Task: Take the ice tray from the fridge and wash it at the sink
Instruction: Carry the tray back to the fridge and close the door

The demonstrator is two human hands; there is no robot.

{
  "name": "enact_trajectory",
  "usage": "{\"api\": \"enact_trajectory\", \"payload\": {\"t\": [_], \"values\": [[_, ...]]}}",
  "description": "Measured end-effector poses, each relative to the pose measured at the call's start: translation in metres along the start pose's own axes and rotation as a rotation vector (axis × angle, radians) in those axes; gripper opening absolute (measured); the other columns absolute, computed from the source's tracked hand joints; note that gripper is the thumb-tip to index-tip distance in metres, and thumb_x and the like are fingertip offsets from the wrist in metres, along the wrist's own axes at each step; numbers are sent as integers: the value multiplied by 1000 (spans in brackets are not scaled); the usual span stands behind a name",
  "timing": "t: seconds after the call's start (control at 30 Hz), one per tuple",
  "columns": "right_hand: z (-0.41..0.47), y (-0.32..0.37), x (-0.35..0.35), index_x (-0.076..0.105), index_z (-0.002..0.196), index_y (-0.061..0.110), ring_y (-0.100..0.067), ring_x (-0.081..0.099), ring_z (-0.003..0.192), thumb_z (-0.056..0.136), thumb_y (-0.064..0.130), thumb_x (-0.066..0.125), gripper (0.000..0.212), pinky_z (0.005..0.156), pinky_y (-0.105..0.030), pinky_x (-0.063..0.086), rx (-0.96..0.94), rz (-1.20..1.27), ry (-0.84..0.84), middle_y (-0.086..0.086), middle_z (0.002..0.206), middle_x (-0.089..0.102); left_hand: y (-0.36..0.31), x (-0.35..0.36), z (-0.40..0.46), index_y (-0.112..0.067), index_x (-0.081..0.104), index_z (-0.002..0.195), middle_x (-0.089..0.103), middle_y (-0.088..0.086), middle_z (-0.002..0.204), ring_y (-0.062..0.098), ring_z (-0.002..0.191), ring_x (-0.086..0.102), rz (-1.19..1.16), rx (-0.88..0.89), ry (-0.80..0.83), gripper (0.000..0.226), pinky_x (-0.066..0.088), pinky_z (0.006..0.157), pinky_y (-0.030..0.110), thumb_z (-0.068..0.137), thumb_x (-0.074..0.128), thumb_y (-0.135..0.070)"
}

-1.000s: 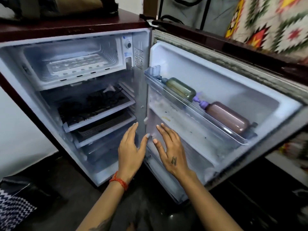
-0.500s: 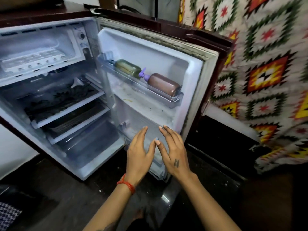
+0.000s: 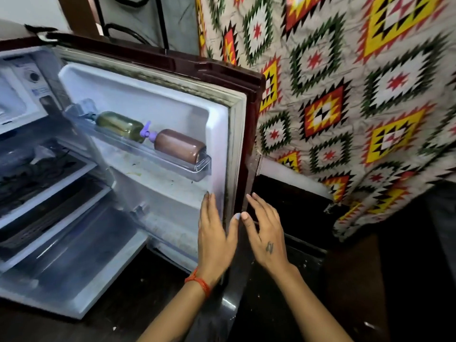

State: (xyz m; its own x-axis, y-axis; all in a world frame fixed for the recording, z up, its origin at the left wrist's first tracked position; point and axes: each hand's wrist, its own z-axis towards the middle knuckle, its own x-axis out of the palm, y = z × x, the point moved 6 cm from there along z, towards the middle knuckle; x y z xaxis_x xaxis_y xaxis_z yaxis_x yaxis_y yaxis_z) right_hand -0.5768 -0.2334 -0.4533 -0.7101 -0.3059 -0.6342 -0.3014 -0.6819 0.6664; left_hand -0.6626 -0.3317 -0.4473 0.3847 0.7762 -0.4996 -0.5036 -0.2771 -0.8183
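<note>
change: view swung right, freezer mostly gone from frame | left hand point(image 3: 214, 239) and right hand point(image 3: 265, 236) flat, empty, by fridge door point(image 3: 158, 114) edge | ice tray unseen, 0 steps done

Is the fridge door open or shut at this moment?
Open. The fridge door stands swung wide, its inner shelf with two bottles and the fridge's shelves exposed.
</note>
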Motion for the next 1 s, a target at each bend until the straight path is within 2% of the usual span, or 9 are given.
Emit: {"api": "enact_trajectory", "payload": {"t": [0.17,0.27,0.33,0.47,0.6,0.67,0.83,0.93,1.0], "values": [[27,-15,-1,44,139,21,0,26,130,91,56,29,61,104,0,7,60,-10,-27,4,144,43,-3,18,20,-9,5,150,5,9,159,8,141,3,-20,38,-64,82,-4,106,1,88,47,-43],[46,-19,-1,44,139,21,1,26,130,91,56,28,62,102,2,7,73,7,-41,5,143,43,-6,24,26,-11,1,150,1,8,159,5,140,-1,-9,44,-99,86,3,109,15,87,41,-53],[61,-20,-1,44,139,21,2,27,130,92,56,29,61,103,-1,10,88,40,-50,4,144,44,-7,27,29,-12,1,150,2,10,159,5,139,-2,12,40,-122,87,10,108,25,84,35,-56],[92,-20,3,43,140,20,2,28,128,95,46,33,53,106,-16,18,104,124,-36,5,143,44,-7,36,33,-14,1,150,5,12,157,3,138,-4,41,9,-184,85,6,109,29,85,36,-56],[122,-22,4,46,138,19,0,34,125,96,42,33,49,106,-21,25,111,239,-49,12,131,47,-5,39,41,-15,11,147,17,17,151,11,140,7,42,-1,-299,78,5,113,16,86,45,-47],[133,-25,7,47,136,15,0,36,121,99,36,34,45,102,-17,27,97,272,-17,10,128,48,-3,44,45,-17,13,145,20,16,149,18,140,14,34,-14,-360,74,9,114,17,86,50,-43],[143,-35,11,52,131,6,-3,42,108,101,21,37,37,80,6,24,71,325,56,10,112,48,-10,59,52,-27,8,145,17,10,150,19,143,15,35,-66,-474,73,21,115,35,87,50,-42],[146,-35,8,57,125,6,-1,46,99,100,27,38,38,74,8,25,-1,350,63,10,104,52,-13,65,55,-31,7,143,17,8,151,22,143,17,26,-96,-542,72,22,116,38,87,51,-41],[147,-35,6,59,121,6,6,45,93,98,37,35,45,73,9,26,-69,368,77,9,100,54,-15,67,53,-29,9,144,18,11,151,22,143,16,49,-116,-592,71,18,117,31,87,51,-40]]}}
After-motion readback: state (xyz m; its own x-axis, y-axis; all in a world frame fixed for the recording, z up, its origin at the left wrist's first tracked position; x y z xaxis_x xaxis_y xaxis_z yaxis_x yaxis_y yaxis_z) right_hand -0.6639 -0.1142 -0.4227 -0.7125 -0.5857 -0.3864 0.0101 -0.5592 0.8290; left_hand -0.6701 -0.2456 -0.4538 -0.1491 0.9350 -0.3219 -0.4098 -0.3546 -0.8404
